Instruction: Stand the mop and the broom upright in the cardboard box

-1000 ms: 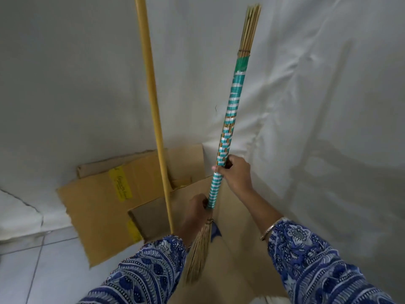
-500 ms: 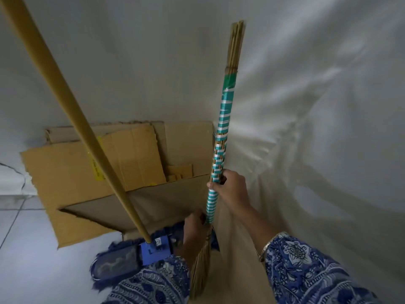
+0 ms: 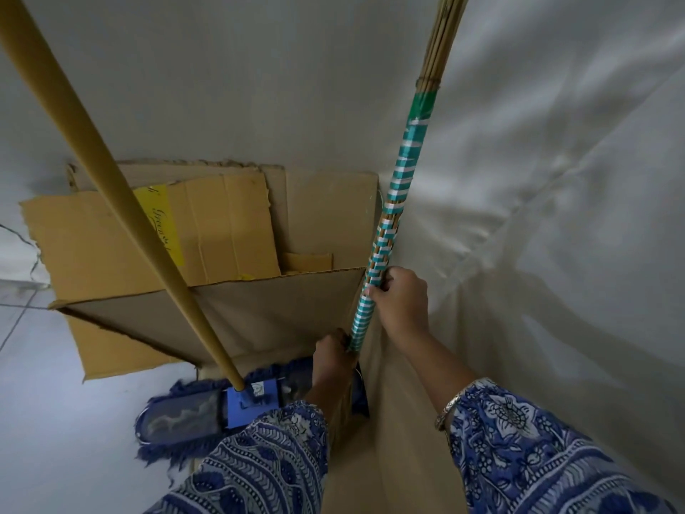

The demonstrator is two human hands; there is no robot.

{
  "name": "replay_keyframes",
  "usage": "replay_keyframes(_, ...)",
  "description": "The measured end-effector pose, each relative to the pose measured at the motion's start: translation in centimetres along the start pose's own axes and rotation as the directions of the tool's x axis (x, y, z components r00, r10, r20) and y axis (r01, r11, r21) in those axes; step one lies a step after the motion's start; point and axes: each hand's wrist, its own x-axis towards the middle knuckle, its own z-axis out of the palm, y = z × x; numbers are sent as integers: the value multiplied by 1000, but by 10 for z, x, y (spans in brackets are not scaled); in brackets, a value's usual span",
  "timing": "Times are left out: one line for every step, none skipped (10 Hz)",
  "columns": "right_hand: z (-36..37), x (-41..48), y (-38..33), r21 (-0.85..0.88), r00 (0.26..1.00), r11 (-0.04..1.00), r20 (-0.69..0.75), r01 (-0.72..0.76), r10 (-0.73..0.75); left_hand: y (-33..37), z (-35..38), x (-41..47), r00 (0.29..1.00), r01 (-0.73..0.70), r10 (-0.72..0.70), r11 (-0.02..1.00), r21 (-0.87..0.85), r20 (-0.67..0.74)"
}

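Note:
The broom (image 3: pixel 393 213) has a teal-and-white wrapped handle and stands nearly upright at the right side of the open cardboard box (image 3: pixel 230 313). My right hand (image 3: pixel 398 298) grips the handle. Lower down, my left hand (image 3: pixel 333 356) holds the same handle near where the bristles start; the bristles are hidden behind my left arm. The mop (image 3: pixel 122 213) has a long yellow pole leaning up to the left and a blue fringed head (image 3: pixel 207 409) lying low at the box's near side.
White cloth sheets (image 3: pixel 537 217) hang behind and to the right of the box. Torn cardboard flaps (image 3: pixel 111 239) with a yellow label stick out on the left. Pale tiled floor (image 3: pixel 44 402) lies to the left.
The view has dropped and closed in on the box, and the mop head has come into sight. Both hands keep hold of the broom handle, now closer to the box's right side.

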Motion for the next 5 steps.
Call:
replay_keyframes(7, 3, 0, 0, 999, 1000, -25, -25, 25, 0, 1, 2, 1000, -2, 2, 1000, -2, -4)
replay_keyframes(7, 3, -1, -18, 998, 999, -32, -49, 49, -2, 2, 3, 1000, -1, 1, 1000, 2, 31)
replay_keyframes(6, 1, -6, -18, 993, 993, 25, -114, 115, -4, 0, 2, 995, 3, -5, 1000, 19, 101)
replay_keyframes(2, -1, -16, 23, 983, 985, 68, -171, 169, -3, -9, -5, 993, -5, 3, 1000, 23, 120)
replay_keyframes(-8, -18, -24, 24, 979, 982, 92, -185, 182, -6, -28, -23, 997, -39, 35, 998, 53, 75)
